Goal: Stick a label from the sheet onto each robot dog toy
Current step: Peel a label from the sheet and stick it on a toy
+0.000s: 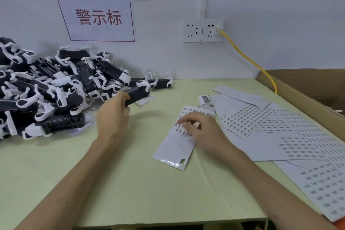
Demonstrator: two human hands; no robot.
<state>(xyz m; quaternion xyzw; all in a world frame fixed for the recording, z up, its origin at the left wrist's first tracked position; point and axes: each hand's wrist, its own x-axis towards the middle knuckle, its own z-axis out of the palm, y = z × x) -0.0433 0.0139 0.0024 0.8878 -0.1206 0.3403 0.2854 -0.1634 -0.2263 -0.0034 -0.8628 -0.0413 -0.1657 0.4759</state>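
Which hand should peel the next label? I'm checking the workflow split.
Probably the right hand: its fingers already rest on the label sheet, while the left hand grips a robot dog toy.

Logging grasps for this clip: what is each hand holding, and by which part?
The left hand grips a robot dog toy by one end of its dark body. The right hand rests fingertips on the label sheet, gripping nothing visibly.

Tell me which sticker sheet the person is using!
Find the green table. Right of the toy pile, the narrow sheet lies under the right hand. Unlike the wide sheets beside it, its near half is bare.
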